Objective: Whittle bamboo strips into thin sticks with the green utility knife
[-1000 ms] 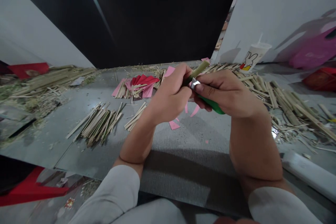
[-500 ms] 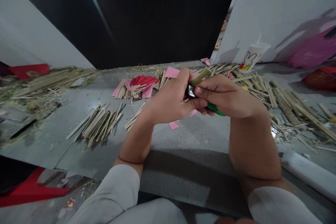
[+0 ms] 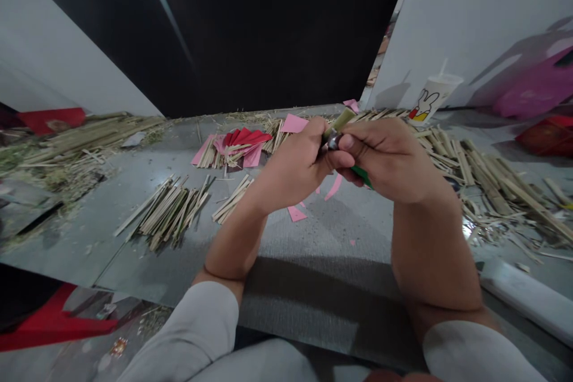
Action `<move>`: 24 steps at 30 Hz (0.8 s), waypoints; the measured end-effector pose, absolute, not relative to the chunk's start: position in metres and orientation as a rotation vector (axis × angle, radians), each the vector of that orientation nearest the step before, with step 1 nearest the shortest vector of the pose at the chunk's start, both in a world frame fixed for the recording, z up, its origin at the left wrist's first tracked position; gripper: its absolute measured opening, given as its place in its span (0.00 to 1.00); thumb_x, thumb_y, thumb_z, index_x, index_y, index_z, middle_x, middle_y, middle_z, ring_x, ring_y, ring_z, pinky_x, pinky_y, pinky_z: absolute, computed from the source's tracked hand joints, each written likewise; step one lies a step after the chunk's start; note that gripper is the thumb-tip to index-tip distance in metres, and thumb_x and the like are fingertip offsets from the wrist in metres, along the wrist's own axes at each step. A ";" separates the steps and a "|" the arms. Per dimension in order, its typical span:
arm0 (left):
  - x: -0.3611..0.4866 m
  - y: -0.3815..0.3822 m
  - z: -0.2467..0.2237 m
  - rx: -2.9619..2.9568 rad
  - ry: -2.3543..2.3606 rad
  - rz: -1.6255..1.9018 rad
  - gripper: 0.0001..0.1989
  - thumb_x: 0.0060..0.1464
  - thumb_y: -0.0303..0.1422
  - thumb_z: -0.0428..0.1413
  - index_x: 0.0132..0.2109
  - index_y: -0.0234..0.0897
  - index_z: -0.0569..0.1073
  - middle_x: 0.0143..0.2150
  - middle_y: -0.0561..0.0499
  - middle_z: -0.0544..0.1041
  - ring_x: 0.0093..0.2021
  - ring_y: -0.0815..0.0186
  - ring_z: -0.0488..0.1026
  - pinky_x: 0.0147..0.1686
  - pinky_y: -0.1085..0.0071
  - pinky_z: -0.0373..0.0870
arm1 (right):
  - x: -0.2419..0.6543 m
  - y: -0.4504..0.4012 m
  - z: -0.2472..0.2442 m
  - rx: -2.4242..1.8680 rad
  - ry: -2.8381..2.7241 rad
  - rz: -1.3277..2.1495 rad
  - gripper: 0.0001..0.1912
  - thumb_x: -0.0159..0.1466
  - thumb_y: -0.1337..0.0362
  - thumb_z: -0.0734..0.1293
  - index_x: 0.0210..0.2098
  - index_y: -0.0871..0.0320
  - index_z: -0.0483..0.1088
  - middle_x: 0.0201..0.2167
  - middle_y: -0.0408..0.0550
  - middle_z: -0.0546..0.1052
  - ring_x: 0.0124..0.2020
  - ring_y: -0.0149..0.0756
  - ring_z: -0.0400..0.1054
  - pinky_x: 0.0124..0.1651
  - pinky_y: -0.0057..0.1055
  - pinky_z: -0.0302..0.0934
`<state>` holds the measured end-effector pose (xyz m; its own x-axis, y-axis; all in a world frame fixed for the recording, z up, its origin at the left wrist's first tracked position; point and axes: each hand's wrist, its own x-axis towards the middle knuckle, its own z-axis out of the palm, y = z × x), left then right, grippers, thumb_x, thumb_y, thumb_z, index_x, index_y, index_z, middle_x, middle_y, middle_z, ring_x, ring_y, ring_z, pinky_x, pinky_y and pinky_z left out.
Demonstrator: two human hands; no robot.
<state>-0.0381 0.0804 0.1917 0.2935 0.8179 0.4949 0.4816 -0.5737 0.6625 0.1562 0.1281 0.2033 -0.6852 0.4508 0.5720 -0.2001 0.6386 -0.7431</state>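
Both my hands meet above the middle of the table. My left hand (image 3: 298, 161) is closed round a flat greenish bamboo strip (image 3: 344, 119), whose far end sticks up between the hands. My right hand (image 3: 389, 158) is closed against it, thumb and forefinger pinching at a small shiny metal part (image 3: 333, 141). Beneath the right fingers shows a green handle (image 3: 362, 176), apparently of the same tool; most of it is hidden by the fingers. Below the hands lie pink paper scraps (image 3: 296, 213).
Cut strips (image 3: 172, 212) lie in a pile at left, near a red and pink paper fan (image 3: 246, 143). Longer bamboo pieces (image 3: 487, 182) cover the right side. A paper cup with a straw (image 3: 434, 98) stands at the back right, a white box (image 3: 528, 298) at the near right.
The metal part has turned and shifted slightly up between my hands. My right hand has risen a little, and less of the green handle shows.
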 end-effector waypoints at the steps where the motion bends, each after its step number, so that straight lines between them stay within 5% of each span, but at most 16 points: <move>1: -0.038 0.080 0.192 2.169 1.166 1.193 0.31 0.64 0.66 0.56 0.48 0.41 0.68 0.39 0.50 0.79 0.42 0.59 0.79 0.41 0.61 0.71 | 0.156 0.129 0.203 -0.190 -2.075 1.075 0.26 0.79 0.61 0.68 0.25 0.59 0.63 0.19 0.38 0.66 0.19 0.21 0.58 0.21 0.20 0.54; 9: -0.042 0.072 0.195 2.139 1.210 1.140 0.33 0.55 0.63 0.66 0.44 0.43 0.63 0.35 0.55 0.71 0.33 0.65 0.68 0.31 0.65 0.61 | 0.157 0.138 0.195 -0.100 -2.169 1.382 0.23 0.79 0.60 0.66 0.26 0.57 0.65 0.19 0.39 0.68 0.17 0.25 0.61 0.20 0.23 0.56; 18: -0.037 0.066 0.202 2.146 1.198 1.093 0.28 0.62 0.59 0.64 0.44 0.43 0.63 0.39 0.52 0.75 0.38 0.63 0.73 0.36 0.64 0.68 | 0.159 0.136 0.191 -0.129 -2.128 1.495 0.18 0.74 0.75 0.63 0.26 0.58 0.66 0.19 0.40 0.70 0.18 0.24 0.62 0.21 0.20 0.57; 24: -0.037 0.068 0.200 2.092 1.177 1.125 0.29 0.62 0.63 0.61 0.45 0.42 0.64 0.41 0.51 0.77 0.40 0.61 0.76 0.38 0.62 0.72 | 0.151 0.131 0.195 -0.042 -2.062 1.388 0.23 0.77 0.64 0.69 0.25 0.59 0.65 0.17 0.39 0.68 0.16 0.22 0.60 0.19 0.18 0.55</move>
